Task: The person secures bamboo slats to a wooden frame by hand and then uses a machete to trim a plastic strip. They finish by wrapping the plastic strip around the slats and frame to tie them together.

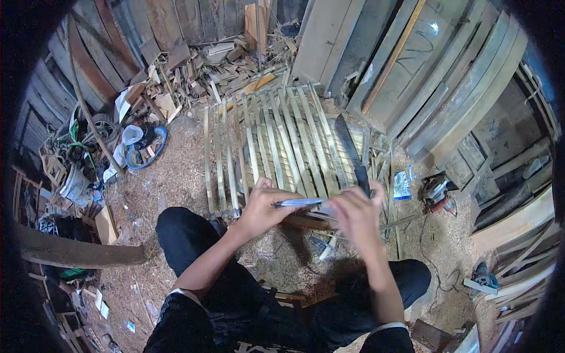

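My left hand (265, 206) is closed around one end of a thin, flat, pale bluish strip (299, 202), whose exact kind I cannot make out. At its other end is my right hand (358, 219), fingers bent against the strip and somewhat blurred by motion. Both hands are above my knees, over the near end of a rack of narrow wooden slats (288, 135). A long dark-bladed tool like a machete (348, 141) lies across the slats on the right, its handle end just beyond my right hand. My fingers hide part of the strip.
Sawdust covers the floor (176, 159). A pile of wood scraps (223, 62) is at the back, with large wooden panels (406, 65) leaning at right. A corded power tool (438, 193) and a blue-and-white packet (402, 185) lie to the right. A blue basin (154, 154) stands left.
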Demonstrator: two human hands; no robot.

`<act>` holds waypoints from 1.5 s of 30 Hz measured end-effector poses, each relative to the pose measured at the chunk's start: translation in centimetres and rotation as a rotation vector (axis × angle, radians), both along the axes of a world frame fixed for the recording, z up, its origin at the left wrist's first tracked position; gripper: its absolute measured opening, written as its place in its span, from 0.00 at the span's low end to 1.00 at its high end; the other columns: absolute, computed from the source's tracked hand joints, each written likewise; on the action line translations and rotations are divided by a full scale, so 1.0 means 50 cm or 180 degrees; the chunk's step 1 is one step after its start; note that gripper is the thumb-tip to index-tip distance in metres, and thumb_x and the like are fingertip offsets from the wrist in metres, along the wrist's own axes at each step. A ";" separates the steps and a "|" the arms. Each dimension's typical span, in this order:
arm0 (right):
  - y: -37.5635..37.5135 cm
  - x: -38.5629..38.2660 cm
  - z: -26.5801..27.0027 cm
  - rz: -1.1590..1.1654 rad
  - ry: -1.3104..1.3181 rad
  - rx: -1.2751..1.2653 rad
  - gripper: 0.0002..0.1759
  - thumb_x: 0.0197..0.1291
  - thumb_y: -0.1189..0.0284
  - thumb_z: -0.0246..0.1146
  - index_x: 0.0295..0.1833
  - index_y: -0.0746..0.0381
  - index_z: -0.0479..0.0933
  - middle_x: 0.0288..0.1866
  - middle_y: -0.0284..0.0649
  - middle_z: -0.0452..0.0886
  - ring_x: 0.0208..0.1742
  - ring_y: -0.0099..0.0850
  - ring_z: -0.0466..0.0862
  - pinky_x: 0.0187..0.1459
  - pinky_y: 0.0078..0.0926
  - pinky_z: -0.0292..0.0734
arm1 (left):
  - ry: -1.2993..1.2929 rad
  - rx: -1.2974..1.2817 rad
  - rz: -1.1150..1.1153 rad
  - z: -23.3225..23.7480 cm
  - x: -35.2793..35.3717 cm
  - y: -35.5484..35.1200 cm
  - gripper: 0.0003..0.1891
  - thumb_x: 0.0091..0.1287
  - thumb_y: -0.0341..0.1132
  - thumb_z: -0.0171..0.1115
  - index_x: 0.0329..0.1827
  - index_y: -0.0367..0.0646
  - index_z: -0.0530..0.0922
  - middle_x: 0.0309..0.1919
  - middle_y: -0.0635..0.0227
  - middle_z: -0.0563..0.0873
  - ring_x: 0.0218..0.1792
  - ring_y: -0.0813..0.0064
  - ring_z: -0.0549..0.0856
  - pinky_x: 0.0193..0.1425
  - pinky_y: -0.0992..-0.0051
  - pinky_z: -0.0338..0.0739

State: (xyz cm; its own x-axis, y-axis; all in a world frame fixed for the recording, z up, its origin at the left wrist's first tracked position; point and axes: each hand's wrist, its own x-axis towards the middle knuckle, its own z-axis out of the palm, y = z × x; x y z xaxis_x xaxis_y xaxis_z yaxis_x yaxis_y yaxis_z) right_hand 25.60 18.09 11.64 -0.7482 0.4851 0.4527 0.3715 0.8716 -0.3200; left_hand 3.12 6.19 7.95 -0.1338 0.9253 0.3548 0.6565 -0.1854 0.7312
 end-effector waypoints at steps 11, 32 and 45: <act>0.052 0.050 -0.009 -0.1352 0.0061 0.0455 0.09 0.71 0.69 0.65 0.51 0.58 0.86 0.50 0.37 0.89 0.57 0.34 0.85 0.79 0.54 0.46 | -0.0737 -0.0296 0.0061 0.018 -0.023 -0.011 0.10 0.69 0.36 0.74 0.50 0.44 0.92 0.34 0.67 0.93 0.33 0.73 0.87 0.54 0.69 0.74; 0.031 0.053 0.018 -0.0749 0.0283 -0.0258 0.05 0.68 0.71 0.68 0.40 0.60 0.86 0.36 0.37 0.88 0.42 0.37 0.86 0.74 0.50 0.53 | -0.1594 -0.0744 -0.0304 -0.013 -0.050 -0.015 0.22 0.69 0.29 0.75 0.65 0.38 0.82 0.44 0.68 0.92 0.43 0.81 0.88 0.54 0.75 0.81; -0.002 0.003 0.018 -0.0065 0.0481 -0.0768 0.07 0.71 0.69 0.67 0.46 0.58 0.88 0.41 0.34 0.91 0.48 0.31 0.87 0.76 0.48 0.50 | -0.0152 0.0137 -0.0046 -0.011 0.028 0.011 0.26 0.65 0.43 0.78 0.64 0.45 0.84 0.57 0.61 0.87 0.61 0.65 0.81 0.76 0.60 0.60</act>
State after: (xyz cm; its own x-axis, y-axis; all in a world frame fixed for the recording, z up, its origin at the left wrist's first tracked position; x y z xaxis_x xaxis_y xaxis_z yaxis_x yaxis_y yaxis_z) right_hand 25.74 17.98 12.53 -0.6700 0.6066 0.4279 0.3206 0.7564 -0.5702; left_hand 4.53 6.73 7.41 -0.1384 0.9113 0.3879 0.6182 -0.2265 0.7527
